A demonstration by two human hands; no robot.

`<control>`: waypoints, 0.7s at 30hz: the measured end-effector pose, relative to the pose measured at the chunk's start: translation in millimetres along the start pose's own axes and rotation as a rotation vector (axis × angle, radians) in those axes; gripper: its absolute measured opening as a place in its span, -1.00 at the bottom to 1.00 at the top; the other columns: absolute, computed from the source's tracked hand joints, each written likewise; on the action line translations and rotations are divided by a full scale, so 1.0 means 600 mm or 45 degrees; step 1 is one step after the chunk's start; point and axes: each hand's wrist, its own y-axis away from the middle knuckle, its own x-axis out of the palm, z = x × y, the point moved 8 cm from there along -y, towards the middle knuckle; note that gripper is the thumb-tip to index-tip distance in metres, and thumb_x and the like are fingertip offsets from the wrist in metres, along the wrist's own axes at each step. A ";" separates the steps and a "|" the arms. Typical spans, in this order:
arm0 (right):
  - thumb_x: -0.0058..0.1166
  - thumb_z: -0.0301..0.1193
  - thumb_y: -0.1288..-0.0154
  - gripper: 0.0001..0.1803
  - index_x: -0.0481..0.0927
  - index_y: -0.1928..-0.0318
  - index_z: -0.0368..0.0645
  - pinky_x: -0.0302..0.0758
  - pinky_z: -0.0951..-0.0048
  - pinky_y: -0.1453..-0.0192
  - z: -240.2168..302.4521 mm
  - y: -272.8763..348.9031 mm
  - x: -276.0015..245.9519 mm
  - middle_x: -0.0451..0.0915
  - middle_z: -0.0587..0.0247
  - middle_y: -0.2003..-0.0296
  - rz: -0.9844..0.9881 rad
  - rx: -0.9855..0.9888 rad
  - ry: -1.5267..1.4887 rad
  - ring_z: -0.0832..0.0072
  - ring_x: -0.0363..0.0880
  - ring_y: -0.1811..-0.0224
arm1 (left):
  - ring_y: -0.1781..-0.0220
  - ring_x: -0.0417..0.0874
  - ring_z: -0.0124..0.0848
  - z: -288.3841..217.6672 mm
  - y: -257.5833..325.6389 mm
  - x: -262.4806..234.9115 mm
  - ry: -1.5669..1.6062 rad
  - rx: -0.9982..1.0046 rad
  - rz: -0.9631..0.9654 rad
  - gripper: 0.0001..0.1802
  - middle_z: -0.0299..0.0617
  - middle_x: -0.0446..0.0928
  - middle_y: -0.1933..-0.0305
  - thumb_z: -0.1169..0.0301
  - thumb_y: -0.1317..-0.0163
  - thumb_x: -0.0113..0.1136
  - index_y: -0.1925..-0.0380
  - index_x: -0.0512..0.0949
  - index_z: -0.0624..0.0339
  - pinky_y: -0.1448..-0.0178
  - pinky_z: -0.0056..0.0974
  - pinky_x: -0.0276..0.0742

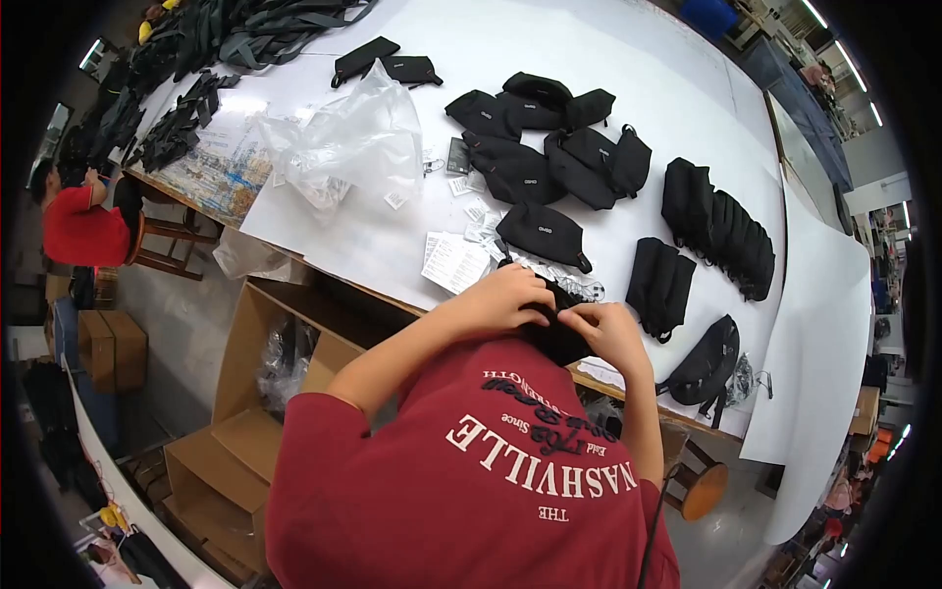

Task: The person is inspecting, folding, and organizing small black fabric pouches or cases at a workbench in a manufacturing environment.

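Observation:
At the table's near edge, my left hand (512,296) and my right hand (605,332) are both closed on a small black fabric pouch (557,342), fingertips almost meeting along its upper edge. My fingers and shirt hide part of it. Just beyond, a finished-looking black pouch (542,234) lies flat with a small light mark. Left of my hands are printed white paper slips (454,261), and looped tag strings (587,291) lie close behind the fingers. A dark card tag (458,155) rests farther back.
Several black pouches (525,169) are piled beyond, with a packed row (724,226) and a strapped bag (705,361) to the right. A clear plastic bag (358,137) lies left, dark straps (265,34) far left. An open cardboard box (235,358) stands below the table's left edge.

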 end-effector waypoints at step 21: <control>0.26 -0.14 -0.01 -0.75 0.68 0.44 -0.04 0.42 0.34 0.48 -0.002 0.030 -0.031 0.56 0.18 0.64 -0.435 -0.197 0.213 0.20 0.54 0.59 | 0.27 0.59 -0.36 0.308 -0.006 -0.064 0.402 -0.743 -0.995 -0.64 -0.19 0.58 0.31 0.38 0.02 0.36 0.25 0.45 0.20 0.15 -0.28 0.45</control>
